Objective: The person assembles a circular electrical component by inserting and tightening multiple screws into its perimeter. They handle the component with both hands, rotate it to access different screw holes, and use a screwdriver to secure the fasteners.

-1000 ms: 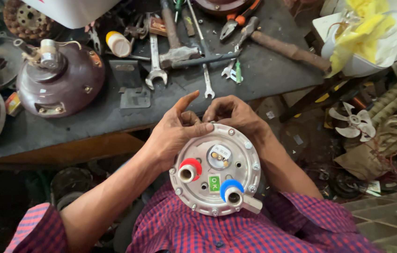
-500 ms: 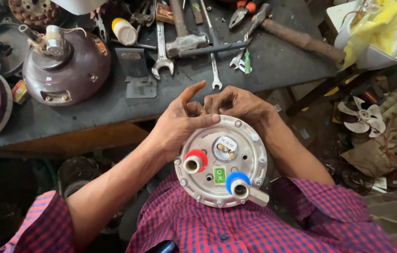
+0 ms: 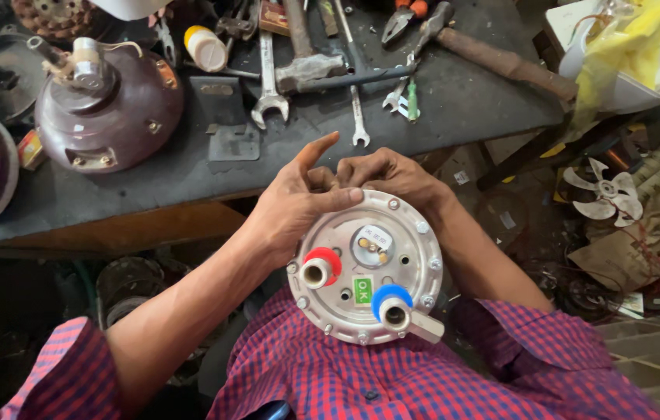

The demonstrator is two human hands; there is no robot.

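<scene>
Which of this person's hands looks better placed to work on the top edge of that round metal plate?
Probably the left hand: its thumb lies across the top rim of the round silver metal plate with red and blue pipe stubs, forefinger free. The right hand curls behind the rim, propping it.

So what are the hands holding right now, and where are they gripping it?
Both the left hand and the right hand grip a round metal flange plate at its far rim, near the workbench.

A round silvery metal flange plate with rim bolts faces up against the lap; red-collared pipe stub at 9 o'clock, blue-collared at 5 o'clock.
</scene>
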